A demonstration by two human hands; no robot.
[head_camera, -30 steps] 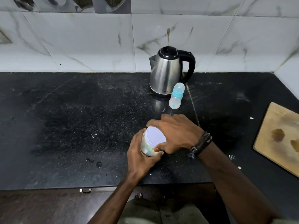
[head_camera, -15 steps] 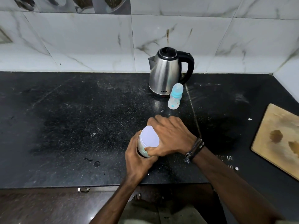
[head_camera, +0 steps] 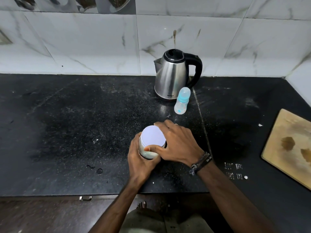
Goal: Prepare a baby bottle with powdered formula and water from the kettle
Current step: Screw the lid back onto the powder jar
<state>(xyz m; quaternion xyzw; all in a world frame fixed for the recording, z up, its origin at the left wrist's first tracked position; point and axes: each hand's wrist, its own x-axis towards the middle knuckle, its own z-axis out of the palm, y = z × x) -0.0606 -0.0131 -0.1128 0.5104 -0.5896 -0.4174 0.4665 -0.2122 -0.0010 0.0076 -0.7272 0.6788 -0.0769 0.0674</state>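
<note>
Head view: the left hand (head_camera: 142, 158) grips the formula jar (head_camera: 149, 149) near the countertop's (head_camera: 67, 132) front edge. The right hand (head_camera: 178, 145), fingers clasping the white lid (head_camera: 152, 135), has rotated since a second ago: unscrewing is under way. The baby bottle (head_camera: 182, 103) stands capped beside the kettle (head_camera: 173, 76) at the rear edge.

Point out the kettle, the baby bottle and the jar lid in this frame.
kettle (head_camera: 170, 78): head view, on its steel body.
baby bottle (head_camera: 182, 103): head view, on its blue collar.
jar lid (head_camera: 152, 137): head view, on the middle of its white top.
</note>
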